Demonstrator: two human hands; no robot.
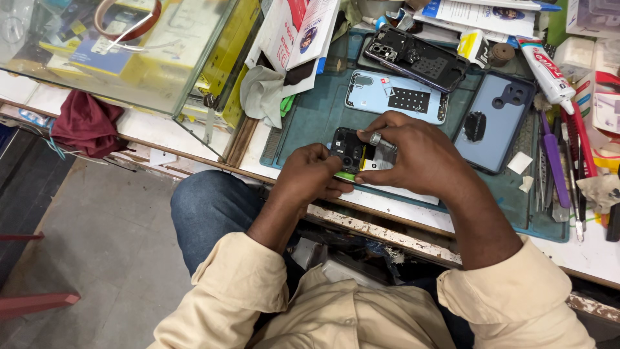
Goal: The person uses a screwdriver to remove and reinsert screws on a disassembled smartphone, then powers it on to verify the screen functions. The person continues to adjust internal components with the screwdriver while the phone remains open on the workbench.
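At bench edge on the teal mat [310, 123] I see an opened phone [352, 154], back off, insides showing. My left hand [310, 176] curls around its lower-left end, fingers closed on it. My right hand [416, 155] covers its right side, pinching a small silver screwdriver [381, 140] tip-down on it. Light blue back cover [394, 95] lies just behind; a dark blue case [494, 119] sits to the right.

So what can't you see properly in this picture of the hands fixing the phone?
All in the head view:
- The opened phone: mostly covered by the left hand and right hand.
- The tip of the small metal tool in the right hand: hidden by the fingers.
- The phone's tiny inner parts: too small to tell apart.
- The tools at the right: partly cut off by the picture's edge.
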